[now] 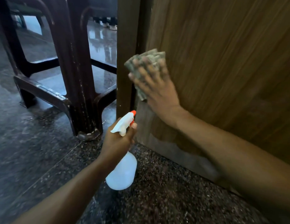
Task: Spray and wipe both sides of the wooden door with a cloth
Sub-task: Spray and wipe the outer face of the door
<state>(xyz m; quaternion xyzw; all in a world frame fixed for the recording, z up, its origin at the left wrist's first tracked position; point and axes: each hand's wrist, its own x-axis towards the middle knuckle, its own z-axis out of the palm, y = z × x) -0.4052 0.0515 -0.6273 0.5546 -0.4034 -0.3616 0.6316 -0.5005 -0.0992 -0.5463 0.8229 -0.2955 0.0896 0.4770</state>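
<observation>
The wooden door (222, 62) fills the right half of the view, its lower part near the floor. My right hand (155, 88) presses a folded grey-green cloth (149, 60) flat against the door near its left edge, fingers spread and blurred by motion. A pale wet streak runs down the door below the hand. My left hand (118, 139) grips the neck of a white spray bottle (122, 172) with an orange nozzle, held just left of the door's bottom corner, nozzle pointing up toward the door.
A dark door frame post (125, 46) stands left of the door. Dark plastic chair legs (76, 78) stand on the glossy speckled stone floor (36, 151) at the left. Feet of people show far back at the top.
</observation>
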